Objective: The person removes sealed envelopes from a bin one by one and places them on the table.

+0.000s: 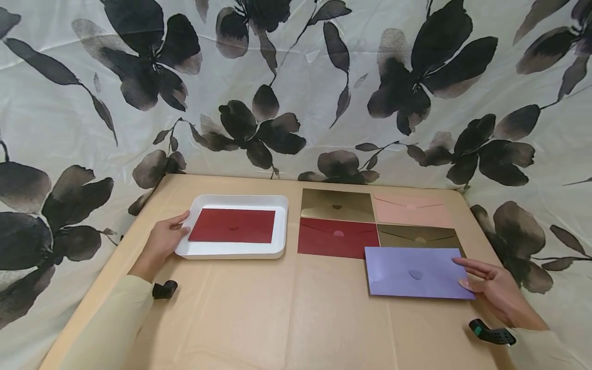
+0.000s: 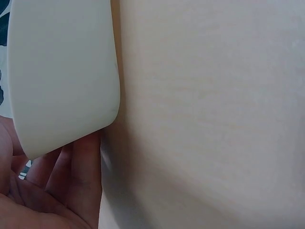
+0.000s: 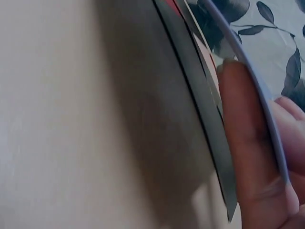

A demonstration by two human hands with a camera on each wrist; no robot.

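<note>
My left hand (image 1: 159, 241) holds the left end of a white tray (image 1: 231, 251), thumb by its rim. In the left wrist view, fingers (image 2: 86, 176) lie against the end of the tray (image 2: 62, 71). A red envelope (image 1: 231, 226) lies flat inside the tray. On the right, my right hand (image 1: 501, 293) pinches a purple envelope (image 1: 400, 272) by its right end. The right wrist view shows this envelope's edge (image 3: 272, 131) between thumb and fingers, above the table. It partly covers an olive-gold envelope (image 1: 416, 235) in the head view.
Next to the olive-gold envelope lie another red envelope (image 1: 337, 237), a gold one (image 1: 336, 205) and a pink one (image 1: 411, 209). All rest on a light wooden table (image 1: 250, 313). Behind the table hangs a white cloth (image 1: 324, 118) with dark flowers.
</note>
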